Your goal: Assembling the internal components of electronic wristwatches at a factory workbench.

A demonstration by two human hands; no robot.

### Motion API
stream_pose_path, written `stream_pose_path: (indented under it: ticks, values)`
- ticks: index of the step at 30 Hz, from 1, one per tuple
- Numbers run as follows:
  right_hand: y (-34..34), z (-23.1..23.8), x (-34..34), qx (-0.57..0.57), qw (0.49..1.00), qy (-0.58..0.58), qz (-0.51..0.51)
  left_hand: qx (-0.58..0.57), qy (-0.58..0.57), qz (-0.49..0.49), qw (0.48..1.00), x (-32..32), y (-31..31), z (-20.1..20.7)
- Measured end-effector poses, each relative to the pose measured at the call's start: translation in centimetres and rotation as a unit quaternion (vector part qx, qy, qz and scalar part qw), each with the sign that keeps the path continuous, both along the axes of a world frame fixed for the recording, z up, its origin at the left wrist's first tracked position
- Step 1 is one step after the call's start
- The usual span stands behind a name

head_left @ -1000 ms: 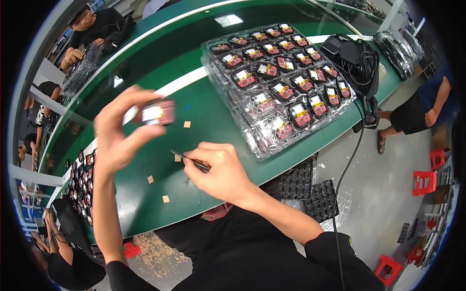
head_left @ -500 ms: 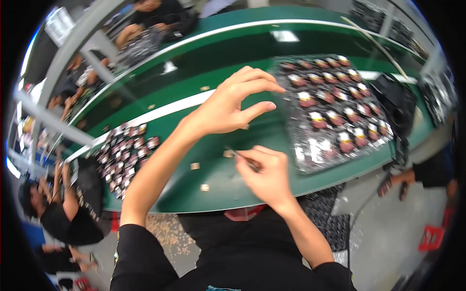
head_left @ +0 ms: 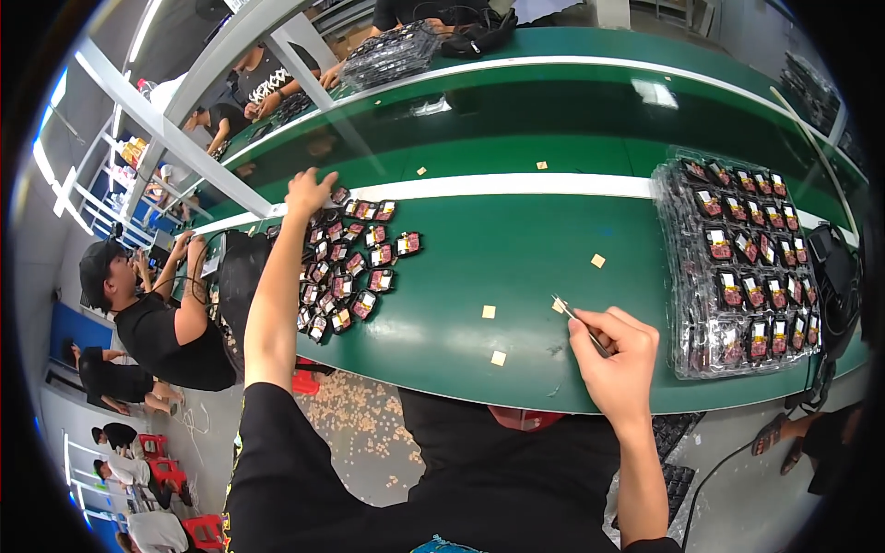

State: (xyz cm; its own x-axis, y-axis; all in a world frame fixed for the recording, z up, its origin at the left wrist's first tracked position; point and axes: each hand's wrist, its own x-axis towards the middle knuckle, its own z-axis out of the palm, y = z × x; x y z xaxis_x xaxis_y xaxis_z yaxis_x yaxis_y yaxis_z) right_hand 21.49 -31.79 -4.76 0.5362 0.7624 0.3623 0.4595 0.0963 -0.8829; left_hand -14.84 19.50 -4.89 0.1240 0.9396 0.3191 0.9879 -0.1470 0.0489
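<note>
My left hand (head_left: 309,194) reaches out over the far edge of a pile of small black trays (head_left: 355,263) with labelled pink-and-white tops. Its fingers are apart, and I see nothing held in them. Thin metal tweezers (head_left: 590,336) are pinched in my right hand (head_left: 625,364), low over the green table (head_left: 442,276). Their tips are at a small beige square (head_left: 559,305); whether they grip it I cannot tell. Other beige squares lie around it, one (head_left: 489,312) to the left and one (head_left: 598,262) farther back.
On the right stands a stack of clear plastic trays (head_left: 682,304), its top filled with rows of small black packs. A black bag (head_left: 834,267) lies beyond it. A co-worker (head_left: 157,323) sits at the left. Beige scraps (head_left: 364,429) litter the floor.
My left hand has swung from beside the plastic tray stack across to the pile on the left. My right hand keeps the tweezers near a beige square. The view has turned left.
</note>
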Motion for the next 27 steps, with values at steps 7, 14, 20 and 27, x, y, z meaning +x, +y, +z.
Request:
stream_pose_path:
  ticks: [7, 14, 20, 27]
  values:
    - [0.1, 0.2, 0.0, -0.014, 0.999, -0.033, 0.003, 0.039, -0.074, -0.119, 0.989, -7.0, 6.3, -2.9]
    - [0.4, 0.3, -0.6, 0.001, 1.000, -0.011, 0.024, 0.005, -0.214, -0.265, 0.940, -3.8, 4.5, -0.2]
    - [0.3, -0.8, 0.1, 0.039, 0.997, 0.005, -0.059, -0.213, -0.200, -0.565, 0.771, 16.4, -22.6, 4.6]
    - [0.3, -0.6, 0.1, 0.020, 0.998, 0.040, -0.046, -0.262, -0.198, -0.666, 0.669, 18.8, -31.0, 1.2]
